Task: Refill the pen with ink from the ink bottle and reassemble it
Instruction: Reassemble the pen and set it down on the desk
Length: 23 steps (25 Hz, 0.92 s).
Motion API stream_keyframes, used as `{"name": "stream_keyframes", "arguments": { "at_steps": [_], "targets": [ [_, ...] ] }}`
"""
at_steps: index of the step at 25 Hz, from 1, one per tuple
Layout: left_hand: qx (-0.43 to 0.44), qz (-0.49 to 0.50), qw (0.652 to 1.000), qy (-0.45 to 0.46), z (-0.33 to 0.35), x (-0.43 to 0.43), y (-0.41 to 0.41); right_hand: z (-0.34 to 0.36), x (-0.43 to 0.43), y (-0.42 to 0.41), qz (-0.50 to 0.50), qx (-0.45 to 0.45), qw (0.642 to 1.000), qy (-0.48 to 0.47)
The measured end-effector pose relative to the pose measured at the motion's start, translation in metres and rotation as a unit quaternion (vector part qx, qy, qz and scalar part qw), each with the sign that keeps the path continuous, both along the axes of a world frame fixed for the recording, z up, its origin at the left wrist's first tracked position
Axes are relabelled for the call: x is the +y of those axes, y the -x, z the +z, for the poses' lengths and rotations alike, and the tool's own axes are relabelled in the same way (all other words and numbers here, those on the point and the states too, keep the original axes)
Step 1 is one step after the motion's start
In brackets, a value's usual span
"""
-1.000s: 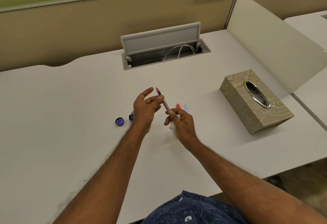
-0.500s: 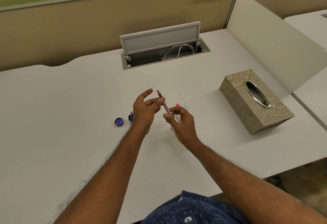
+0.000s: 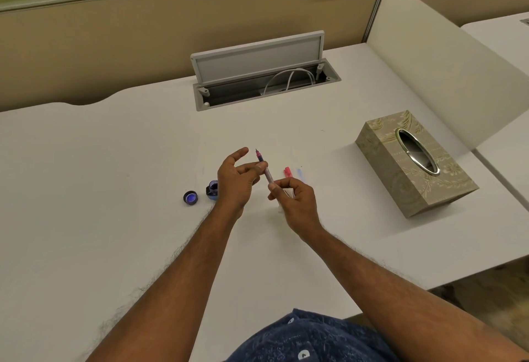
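A slim pink pen (image 3: 265,169) points its tip up and away over the middle of the white desk (image 3: 114,161). My left hand (image 3: 237,181) pinches its upper part between thumb and fingers. My right hand (image 3: 294,201) grips its lower end, with a bit of white tissue under the palm. The open ink bottle (image 3: 212,189) stands just left of my left hand, partly hidden by it. Its dark cap (image 3: 190,198) lies upside down further left. A pink pen part (image 3: 288,172) lies on the desk just behind my right hand.
A patterned tissue box (image 3: 412,161) sits at the right. An open cable hatch (image 3: 257,75) with a white cable is at the back centre. A beige partition runs behind the desk, and a white divider (image 3: 429,61) stands at the right.
Both hands stay on the pen with small finger shifts. My right hand's fingers have uncurled and re-gripped the lower end, and the tissue is now more hidden.
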<state>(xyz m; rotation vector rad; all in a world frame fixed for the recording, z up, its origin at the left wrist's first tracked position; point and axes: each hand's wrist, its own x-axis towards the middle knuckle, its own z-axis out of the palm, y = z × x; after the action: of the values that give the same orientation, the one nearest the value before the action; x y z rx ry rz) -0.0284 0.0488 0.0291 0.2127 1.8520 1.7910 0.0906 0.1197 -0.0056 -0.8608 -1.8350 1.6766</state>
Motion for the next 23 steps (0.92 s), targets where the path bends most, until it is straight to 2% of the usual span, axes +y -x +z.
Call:
{"name": "stream_keyframes", "arguments": {
  "at_steps": [9,16,23],
  "targets": [
    [0.01,-0.026,0.998,0.052,-0.026,0.003,0.001,-0.014,0.007,0.002,-0.038,-0.128,0.984,-0.116],
    [0.1,-0.053,0.99,0.084,-0.031,-0.007,-0.001,-0.021,0.009,0.008,-0.069,-0.288,0.928,-0.228],
    [0.108,-0.072,0.988,0.085,-0.035,-0.012,-0.003,-0.027,0.008,0.015,-0.038,-0.353,0.888,-0.292]
  ]
}}
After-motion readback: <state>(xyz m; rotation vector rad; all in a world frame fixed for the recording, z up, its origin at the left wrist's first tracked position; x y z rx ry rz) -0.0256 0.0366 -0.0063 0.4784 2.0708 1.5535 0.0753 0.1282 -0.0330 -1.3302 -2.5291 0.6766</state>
